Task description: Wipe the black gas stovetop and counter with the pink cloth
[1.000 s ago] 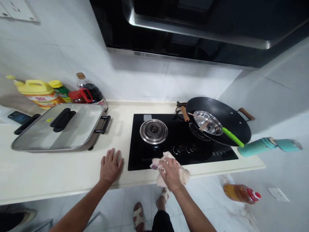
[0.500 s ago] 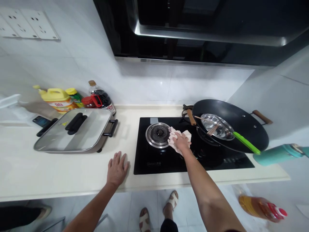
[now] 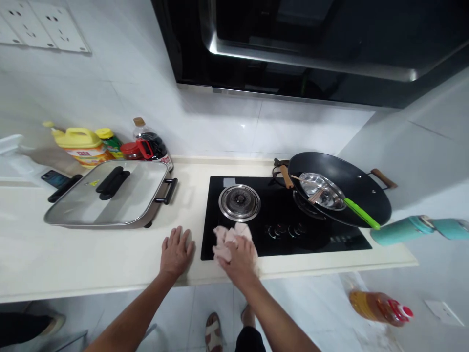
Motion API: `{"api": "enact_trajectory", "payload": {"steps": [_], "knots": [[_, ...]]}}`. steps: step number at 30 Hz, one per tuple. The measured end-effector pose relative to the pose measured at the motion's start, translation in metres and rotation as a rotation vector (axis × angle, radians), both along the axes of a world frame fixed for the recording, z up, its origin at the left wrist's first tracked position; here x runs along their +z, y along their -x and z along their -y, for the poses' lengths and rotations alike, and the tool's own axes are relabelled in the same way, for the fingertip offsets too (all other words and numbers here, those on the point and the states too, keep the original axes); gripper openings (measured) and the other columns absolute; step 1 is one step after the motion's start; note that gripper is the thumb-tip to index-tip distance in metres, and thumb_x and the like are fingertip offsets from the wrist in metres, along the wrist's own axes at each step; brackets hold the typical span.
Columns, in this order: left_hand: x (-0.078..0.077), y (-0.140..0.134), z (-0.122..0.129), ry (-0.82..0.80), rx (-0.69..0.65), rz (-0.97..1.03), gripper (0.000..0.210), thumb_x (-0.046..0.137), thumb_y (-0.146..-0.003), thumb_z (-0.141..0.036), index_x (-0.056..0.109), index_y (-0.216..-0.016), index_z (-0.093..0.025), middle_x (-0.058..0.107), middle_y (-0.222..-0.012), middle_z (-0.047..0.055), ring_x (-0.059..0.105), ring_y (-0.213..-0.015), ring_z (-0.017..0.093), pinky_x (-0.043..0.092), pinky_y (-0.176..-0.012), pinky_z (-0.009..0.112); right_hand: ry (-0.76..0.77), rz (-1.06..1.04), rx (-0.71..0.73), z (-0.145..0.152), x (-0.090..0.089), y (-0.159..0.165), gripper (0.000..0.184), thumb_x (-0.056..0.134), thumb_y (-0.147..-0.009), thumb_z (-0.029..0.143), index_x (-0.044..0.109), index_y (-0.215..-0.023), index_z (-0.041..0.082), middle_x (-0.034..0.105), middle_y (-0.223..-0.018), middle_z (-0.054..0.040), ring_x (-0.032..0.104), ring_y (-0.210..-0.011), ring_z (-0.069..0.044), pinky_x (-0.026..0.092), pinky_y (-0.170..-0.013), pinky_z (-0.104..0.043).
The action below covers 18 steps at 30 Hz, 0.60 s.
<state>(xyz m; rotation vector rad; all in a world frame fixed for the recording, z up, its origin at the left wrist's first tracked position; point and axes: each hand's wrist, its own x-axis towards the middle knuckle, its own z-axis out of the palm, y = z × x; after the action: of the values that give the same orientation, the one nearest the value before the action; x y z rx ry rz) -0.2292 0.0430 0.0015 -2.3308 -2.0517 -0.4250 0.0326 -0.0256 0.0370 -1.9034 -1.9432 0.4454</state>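
Note:
My right hand (image 3: 240, 259) presses a crumpled pale pink cloth (image 3: 229, 239) onto the front left part of the black glass cooktop (image 3: 271, 210). Just behind the cloth is the round left burner (image 3: 239, 202), with its metal ring uncovered. My left hand (image 3: 176, 252) rests flat on the cream countertop (image 3: 110, 259), fingers apart, left of the cooktop, holding nothing. On the cooktop's right side sits a large dark wok (image 3: 362, 190) with wooden handles. Inside it lie a shiny metal bowl (image 3: 335, 198) and a utensil with a green handle (image 3: 361, 213).
An electric pan (image 3: 139, 215) with a glass lid stands at left, before several bottles, including a yellow jug (image 3: 78, 139). A teal bottle (image 3: 397, 231) is at the right end. A range hood (image 3: 293, 49) hangs above. An oil bottle (image 3: 377, 307) stands low at right.
My right hand has moved the cloth left and toward me, from beside the left burner to the cooktop's front left. The left hand stays on the counter. The view has shifted slightly.

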Motion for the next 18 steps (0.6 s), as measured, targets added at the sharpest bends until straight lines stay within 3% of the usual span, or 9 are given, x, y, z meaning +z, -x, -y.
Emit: {"api": "enact_trajectory", "payload": {"steps": [3,5,7,11,15,18], "knots": [[0.0,0.001,-0.001,-0.004,-0.009,-0.014,0.057,0.04,-0.102,-0.043,0.059,-0.148,-0.017,0.046,-0.166,0.018,0.036,-0.158,0.037,0.028,-0.126,0.058,-0.034,-0.022,0.142,0.017,-0.003,0.009,0.055,0.08,-0.082,0.058,0.067,-0.128,0.031,0.051,-0.152,-0.0125,0.038,-0.141,-0.041,0.026,-0.121,-0.065],[0.0,0.001,-0.001,-0.003,-0.014,-0.016,0.058,0.038,-0.102,-0.044,0.059,-0.148,-0.015,0.046,-0.166,0.02,0.036,-0.158,0.037,0.028,-0.126,0.059,-0.075,-0.03,0.127,0.021,-0.008,-0.009,0.055,0.082,-0.08,0.057,0.068,-0.126,0.029,0.055,-0.145,-0.0122,0.043,-0.137,-0.038,0.031,-0.119,-0.061],[0.0,0.001,-0.001,0.0,-0.019,-0.019,0.059,0.036,-0.103,-0.044,0.059,-0.148,-0.014,0.045,-0.166,0.021,0.035,-0.158,0.038,0.028,-0.126,0.06,-0.138,-0.026,0.036,0.027,-0.016,-0.047,0.05,0.08,-0.082,0.053,0.069,-0.124,0.027,0.058,-0.138,-0.0125,0.047,-0.133,-0.035,0.036,-0.116,-0.058],[0.001,-0.001,-0.001,0.009,-0.015,-0.029,0.059,0.035,-0.104,-0.044,0.059,-0.149,-0.015,0.046,-0.166,0.021,0.035,-0.158,0.038,0.028,-0.126,0.06,-0.223,0.042,-0.13,0.054,-0.034,-0.156,0.043,0.069,-0.089,0.052,0.067,-0.122,0.024,0.06,-0.135,-0.0145,0.048,-0.135,-0.034,0.041,-0.115,-0.054],[0.005,-0.004,0.0,0.029,-0.002,-0.006,0.058,0.037,-0.104,-0.044,0.059,-0.149,-0.014,0.044,-0.167,0.021,0.033,-0.159,0.037,0.026,-0.127,0.059,-0.191,0.131,-0.406,0.08,-0.039,-0.251,0.079,0.057,-0.089,0.066,0.05,-0.148,0.014,0.06,-0.133,-0.0228,0.053,-0.13,-0.038,0.046,-0.11,-0.055],[0.007,-0.006,0.001,0.047,0.004,-0.002,0.058,0.039,-0.103,-0.043,0.058,-0.149,-0.013,0.043,-0.167,0.022,0.033,-0.159,0.037,0.024,-0.128,0.059,-0.182,0.191,-0.632,0.086,-0.039,-0.273,0.097,0.046,-0.089,0.075,0.04,-0.155,0.004,0.058,-0.133,-0.0294,0.054,-0.125,-0.043,0.045,-0.107,-0.059]]}}
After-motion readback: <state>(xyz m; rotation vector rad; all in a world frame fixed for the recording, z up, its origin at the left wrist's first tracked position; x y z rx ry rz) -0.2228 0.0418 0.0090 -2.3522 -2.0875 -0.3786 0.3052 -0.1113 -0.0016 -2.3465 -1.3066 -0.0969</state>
